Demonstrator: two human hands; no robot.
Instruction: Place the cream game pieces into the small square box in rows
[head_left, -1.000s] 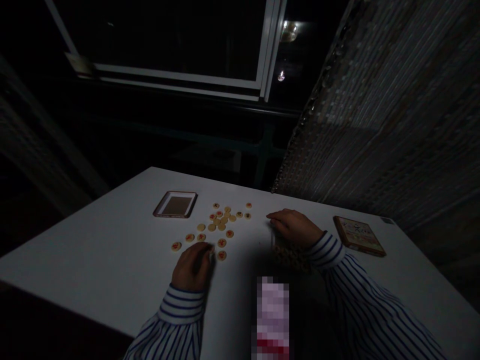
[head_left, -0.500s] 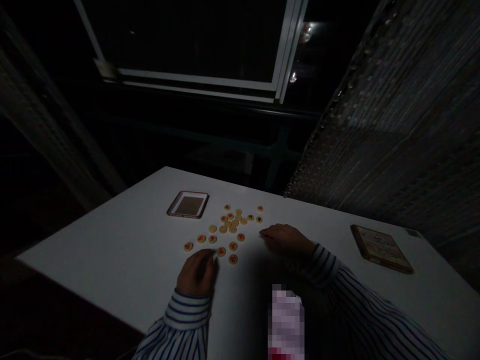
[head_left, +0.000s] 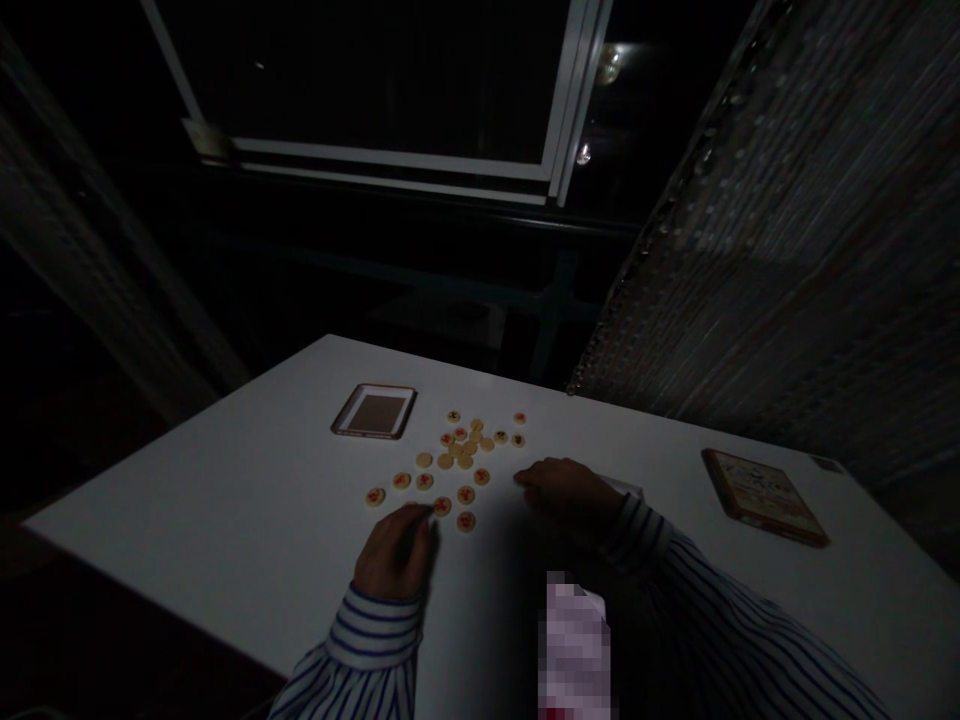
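Round wooden Chinese chess pieces lie scattered mid-table. Several show red characters, a few show dark ones, and others are plain side up. At the near left of this group, my left hand rests with loosely curled fingers, the thumb a little apart. Its fingertips come right beside a red-marked piece; whether they touch it I cannot tell. To the right of the pieces is my right hand, low over the white table. Its fingers are bent together and point left; what lies under them is hidden in shadow.
An open shallow box part stands at the back left. Towards the right edge lies a flat brown box with a printed top. Behind my right wrist shows a pale edge. A bead curtain hangs beyond the table's right back side.
My right hand has shifted slightly down and to the left, and a pale edge now shows behind its wrist. My left hand and the pieces keep their places.
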